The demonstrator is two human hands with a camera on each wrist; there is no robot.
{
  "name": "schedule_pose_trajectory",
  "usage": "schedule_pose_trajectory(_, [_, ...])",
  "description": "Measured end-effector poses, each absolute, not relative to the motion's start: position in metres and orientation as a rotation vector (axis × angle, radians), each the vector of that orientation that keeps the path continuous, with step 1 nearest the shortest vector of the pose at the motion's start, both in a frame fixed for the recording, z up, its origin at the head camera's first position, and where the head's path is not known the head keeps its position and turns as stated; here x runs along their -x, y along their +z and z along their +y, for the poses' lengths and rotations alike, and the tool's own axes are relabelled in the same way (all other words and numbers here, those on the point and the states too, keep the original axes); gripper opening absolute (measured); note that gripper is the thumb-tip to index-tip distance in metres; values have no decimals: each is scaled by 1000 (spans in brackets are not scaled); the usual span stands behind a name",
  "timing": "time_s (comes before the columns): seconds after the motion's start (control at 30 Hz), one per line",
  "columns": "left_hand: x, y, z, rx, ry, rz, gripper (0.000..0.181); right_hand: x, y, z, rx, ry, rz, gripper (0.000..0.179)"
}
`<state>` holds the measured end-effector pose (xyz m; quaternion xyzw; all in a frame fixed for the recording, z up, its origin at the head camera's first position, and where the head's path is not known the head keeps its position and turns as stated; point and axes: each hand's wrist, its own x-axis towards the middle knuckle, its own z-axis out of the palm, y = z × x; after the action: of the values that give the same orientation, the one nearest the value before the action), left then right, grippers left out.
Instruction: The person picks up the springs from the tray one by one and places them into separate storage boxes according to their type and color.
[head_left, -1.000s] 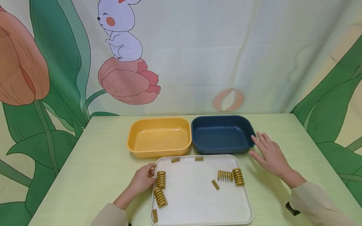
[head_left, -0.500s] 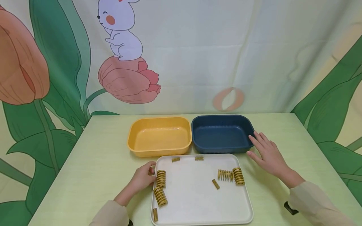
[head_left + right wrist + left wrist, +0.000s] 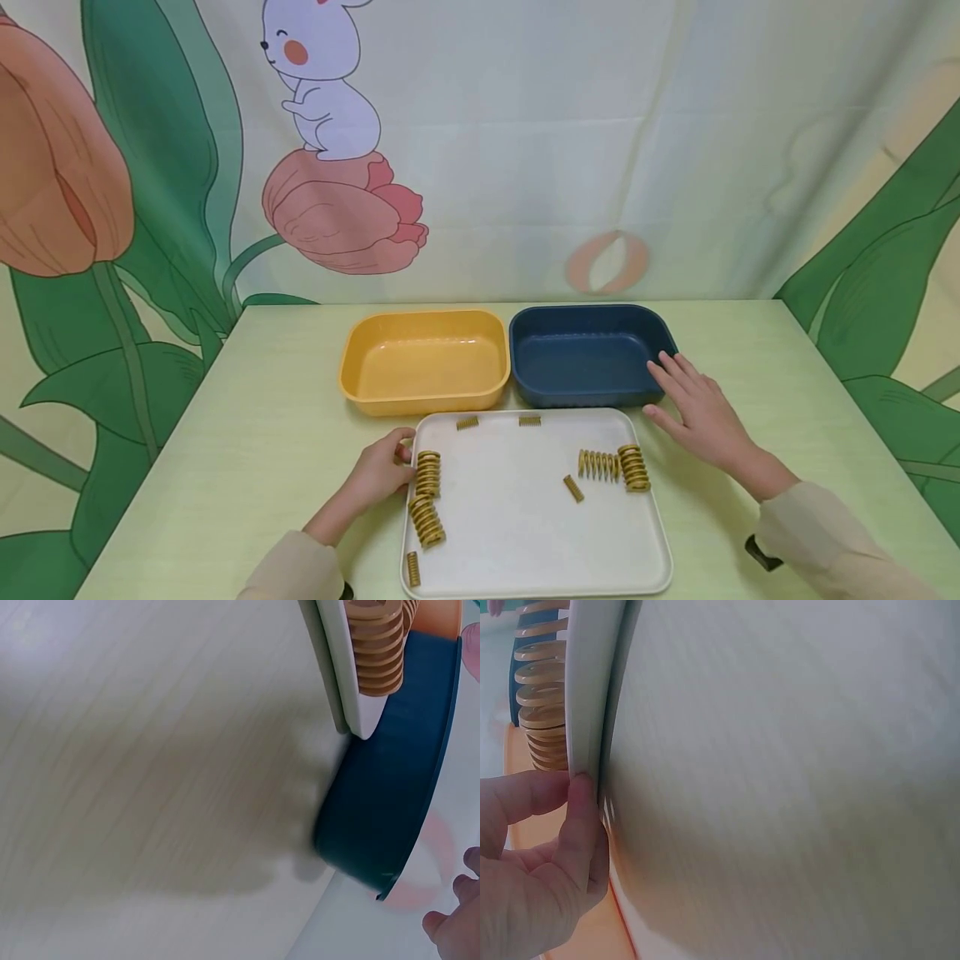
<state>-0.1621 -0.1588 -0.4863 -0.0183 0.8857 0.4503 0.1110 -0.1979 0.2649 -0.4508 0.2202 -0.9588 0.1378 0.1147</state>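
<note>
A white tray lies on the table with brass-coloured coil springs on it. My left hand pinches the tray's left rim, fingertips on the rim and its outer side in the left wrist view. Two thick springs, an upper one and a lower one, lie along that rim. Near the right rim are an open-coiled spring and a thick spring. My right hand holds nothing, its fingers spread over the front right corner of the navy basin.
Small springs lie on the tray: one at the back left, one at the back middle, one right of centre, one at the front left. A yellow basin stands left of the navy one, both behind the tray.
My right hand has moved slightly left, closer over the navy basin's corner. My left hand stays at the tray rim, and the springs have not moved.
</note>
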Motion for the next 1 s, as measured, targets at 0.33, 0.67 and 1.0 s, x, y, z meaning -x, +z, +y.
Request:
schedule_pose_trajectory(0.33, [161,-485,-157,63,1338,2592,51,195,-450,252,-697,372,-2826,64])
schedule_pose_trajectory(0.67, [160,-485,-157,71,1342,2579,50,193,-451,242,-741,340,-2854,64])
schedule_pose_trajectory(1.0, [160,-486,-157,64,1344,2591,51,191,-448,233,-775,339,-2854,63])
